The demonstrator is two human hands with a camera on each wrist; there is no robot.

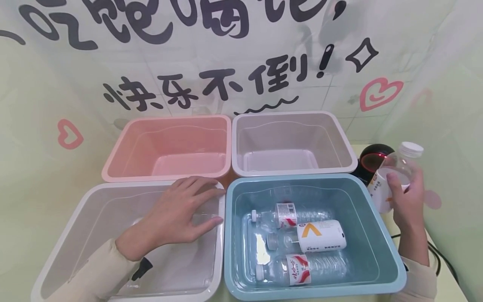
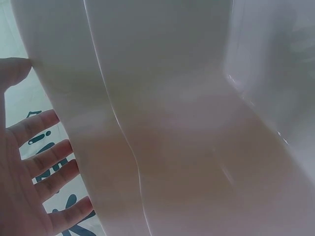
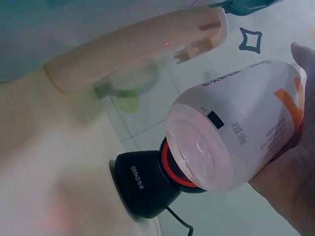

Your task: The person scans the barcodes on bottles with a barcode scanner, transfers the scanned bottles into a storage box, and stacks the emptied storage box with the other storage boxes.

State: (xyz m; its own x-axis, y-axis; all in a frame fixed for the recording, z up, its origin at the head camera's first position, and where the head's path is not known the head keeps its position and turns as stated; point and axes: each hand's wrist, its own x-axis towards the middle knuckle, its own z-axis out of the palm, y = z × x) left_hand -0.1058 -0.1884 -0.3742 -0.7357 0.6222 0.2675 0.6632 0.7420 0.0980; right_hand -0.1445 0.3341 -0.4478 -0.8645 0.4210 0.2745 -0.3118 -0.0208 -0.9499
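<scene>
A person's right hand point(image 1: 409, 199) grips a white-labelled, white-capped bottle point(image 1: 382, 193) beside a black device point(image 3: 142, 182) with a red-lit ring, likely a barcode scanner, on a pale desk point(image 3: 54, 162); the bottle is held tilted, cap up and base down, just outside the right rim of a blue bin point(image 1: 290, 178); the left hand point(image 1: 175, 216) grasps nothing, its fingers spread and resting at the rim of a pale grey bin point(image 1: 217, 256); in the blue bin lie three more bottles, one with a like white label point(image 1: 322, 235) between two with red-and-white labels point(image 1: 299, 269); behind stand a pink bin point(image 1: 192, 163) and a lilac one point(image 1: 281, 161); the step in hand looks to be scanning, though whether a code has been read cannot be told; no barcode can be made out on the held label, so the next move probably calls for a turn of the right wrist to bring one square to the red-lit ring, with a firm but light grip on the thin plastic.
</scene>
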